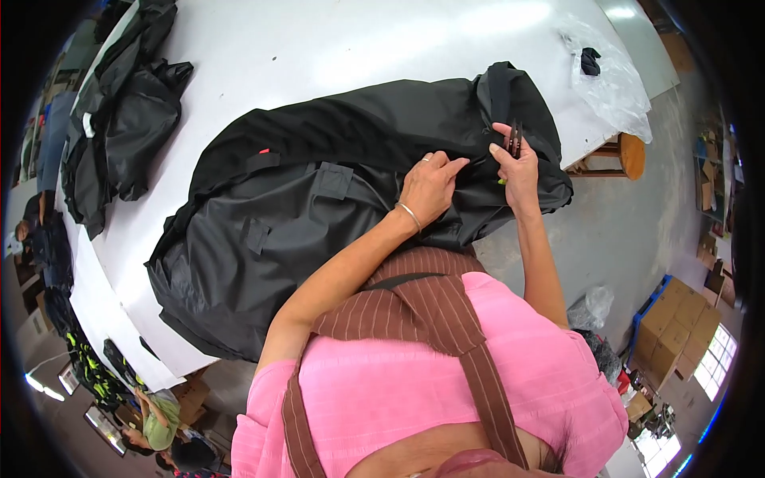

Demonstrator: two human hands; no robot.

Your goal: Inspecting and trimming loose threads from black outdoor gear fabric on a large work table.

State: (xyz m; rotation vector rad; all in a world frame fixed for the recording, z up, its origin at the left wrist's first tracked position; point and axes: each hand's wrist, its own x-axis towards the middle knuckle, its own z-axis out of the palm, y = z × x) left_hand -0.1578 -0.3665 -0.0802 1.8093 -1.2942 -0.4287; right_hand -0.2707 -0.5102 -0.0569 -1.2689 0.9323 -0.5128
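A large black garment (287, 215) lies bunched across the white table in front of me and hangs over its near edge. It has square tabs or patches and a small red mark on it. My left hand (429, 190), with a bracelet at the wrist, rests on the garment with its fingers closed on a fold of the dark fabric. To its right, my right hand (522, 175) is raised over the garment's right end. A dark pair of thread snips (515, 137) is held in it, blades pointing away from me. The fabric between the two hands is partly hidden.
More black garments (127, 119) lie on the white table (239, 48) at the far left. A clear plastic bag (606, 88) sits at the far right corner, above a wooden stool (632, 155). Cardboard boxes (677, 327) stand at right. A person in green (162, 422) is at lower left.
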